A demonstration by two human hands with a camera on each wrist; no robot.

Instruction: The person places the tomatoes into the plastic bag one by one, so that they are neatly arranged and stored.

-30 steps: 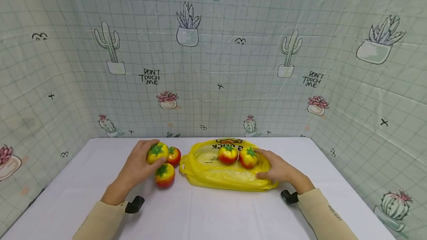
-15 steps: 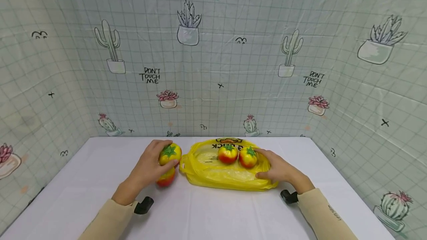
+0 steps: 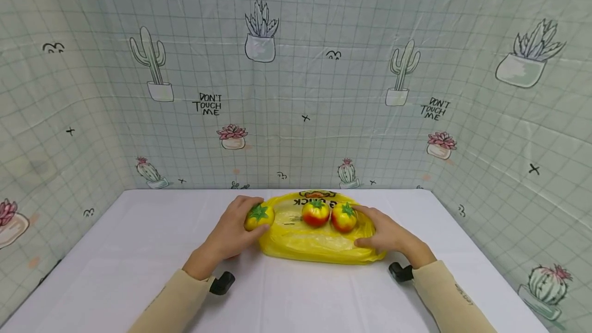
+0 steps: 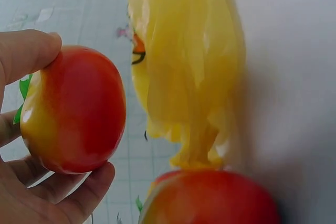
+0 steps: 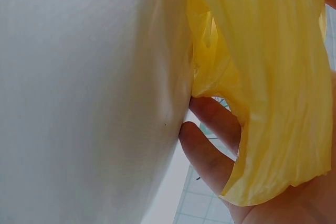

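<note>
In the head view my left hand (image 3: 233,230) grips a red-and-yellow tomato (image 3: 260,216) with a green star-shaped top, over the left end of a yellow plastic bag (image 3: 300,251). The left wrist view shows thumb and fingers round that tomato (image 4: 79,108). My right hand (image 3: 388,233) holds the bag's right end, with its forefinger close to a tomato (image 3: 344,218). A second tomato (image 3: 316,214) lies beside that one in the bag. In the right wrist view yellow film (image 5: 283,87) covers much of my right hand.
Low in the left wrist view is another tomato (image 4: 210,200), with part of one more behind it. In the head view my left hand hides nearly all of them. Everything sits on a white-covered table (image 3: 296,297) before a cactus-printed cloth wall (image 3: 296,91).
My left hand has carried its tomato rightward, from beside the other loose tomatoes to the bag's left end. The right hand, the bag and the two tomatoes in it have stayed put.
</note>
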